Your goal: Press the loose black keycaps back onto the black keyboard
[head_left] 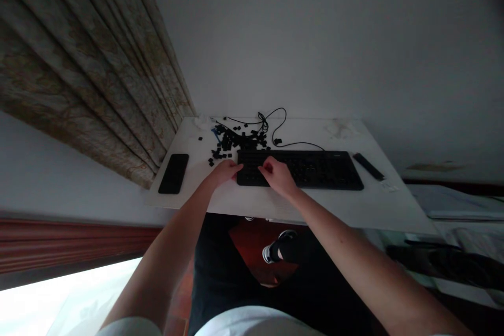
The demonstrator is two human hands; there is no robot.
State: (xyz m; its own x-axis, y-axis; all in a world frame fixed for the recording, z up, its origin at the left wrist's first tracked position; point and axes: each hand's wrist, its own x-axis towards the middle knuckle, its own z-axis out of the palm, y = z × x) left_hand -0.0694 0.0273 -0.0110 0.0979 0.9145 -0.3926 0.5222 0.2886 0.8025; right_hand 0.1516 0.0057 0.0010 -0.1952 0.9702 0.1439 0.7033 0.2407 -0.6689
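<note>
Our left grip (227, 171) holds the left end of the keyboard (334, 173); our right grip (277, 174) bends thumb and finger close together over its keys, contents unclear to us. The keyboard lies at frame centre, long axis left to right. Our forearms (173, 241) rise from the lower corners.

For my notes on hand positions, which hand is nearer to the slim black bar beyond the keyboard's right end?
The right hand. It is over the keyboard, left of the slim black bar; the left hand is farther left, at the keyboard's left end.
</note>
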